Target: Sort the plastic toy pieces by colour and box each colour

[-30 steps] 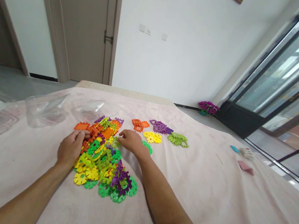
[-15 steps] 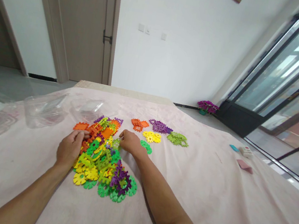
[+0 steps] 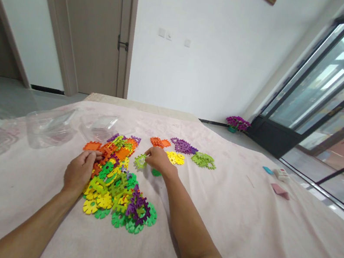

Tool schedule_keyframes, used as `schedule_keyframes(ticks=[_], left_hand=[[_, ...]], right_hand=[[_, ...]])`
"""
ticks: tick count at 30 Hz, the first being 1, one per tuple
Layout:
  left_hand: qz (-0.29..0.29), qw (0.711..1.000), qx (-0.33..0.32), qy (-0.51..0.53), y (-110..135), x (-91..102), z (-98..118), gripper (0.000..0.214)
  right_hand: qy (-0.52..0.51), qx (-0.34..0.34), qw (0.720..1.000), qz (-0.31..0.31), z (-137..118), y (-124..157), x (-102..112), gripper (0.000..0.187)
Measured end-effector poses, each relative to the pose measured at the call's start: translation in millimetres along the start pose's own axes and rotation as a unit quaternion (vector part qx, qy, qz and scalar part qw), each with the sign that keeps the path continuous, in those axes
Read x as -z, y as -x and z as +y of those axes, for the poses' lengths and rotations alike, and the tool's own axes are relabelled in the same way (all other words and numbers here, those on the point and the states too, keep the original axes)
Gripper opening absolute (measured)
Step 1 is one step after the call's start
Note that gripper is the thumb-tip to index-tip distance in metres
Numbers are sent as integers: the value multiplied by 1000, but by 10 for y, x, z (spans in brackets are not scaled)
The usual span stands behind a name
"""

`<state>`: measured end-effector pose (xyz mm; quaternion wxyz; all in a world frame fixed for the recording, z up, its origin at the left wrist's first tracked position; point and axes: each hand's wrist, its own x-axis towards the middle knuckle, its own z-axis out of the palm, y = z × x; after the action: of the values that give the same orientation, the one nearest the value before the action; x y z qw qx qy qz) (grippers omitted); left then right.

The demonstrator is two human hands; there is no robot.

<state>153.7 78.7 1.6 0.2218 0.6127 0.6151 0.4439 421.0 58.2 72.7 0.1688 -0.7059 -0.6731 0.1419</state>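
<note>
A heap of colourful notched plastic building pieces [image 3: 115,190] lies in front of me, in green, yellow, orange and purple. My left hand [image 3: 81,170] rests at the heap's left edge, fingers bent together against the orange pieces [image 3: 109,151]; what they pinch, if anything, is hidden. Just right of the heap, my right hand [image 3: 158,158] pinches a light-green notched piece [image 3: 140,161]. Beyond that hand are small same-colour groups: orange pieces [image 3: 159,142], purple pieces [image 3: 185,146], yellow pieces [image 3: 177,158] and light-green pieces [image 3: 203,160]. Green pieces [image 3: 156,173] show partly beneath my right hand.
Clear plastic containers [image 3: 50,126] stand at the left of the cloth-covered table [image 3: 225,226]. On the right lie a blue item [image 3: 268,170], a small white box [image 3: 281,174] and a pink cloth [image 3: 280,191].
My right hand has moved right and slightly away from me, drawing the light-green piece off the heap. My left hand has stayed in place.
</note>
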Motion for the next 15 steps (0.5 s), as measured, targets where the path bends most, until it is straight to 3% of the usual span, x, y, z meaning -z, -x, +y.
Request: schedule_keyframes(ticks=[4, 9, 12, 15], left_hand=[[-12, 998, 43, 35, 7, 13, 33, 39], [-10, 998, 36, 42, 2, 10, 24, 40], [-5, 998, 34, 43, -9, 1, -5, 39], [-6, 999, 34, 38, -17, -4, -28, 39]], right_hand=[[-56, -17, 996, 60, 194, -56, 97, 30], [-162, -76, 976, 127, 560, -138, 190, 11], [-285, -103, 942, 147, 783, -167, 214, 2], [-429, -131, 872, 195, 934, -187, 212, 8]])
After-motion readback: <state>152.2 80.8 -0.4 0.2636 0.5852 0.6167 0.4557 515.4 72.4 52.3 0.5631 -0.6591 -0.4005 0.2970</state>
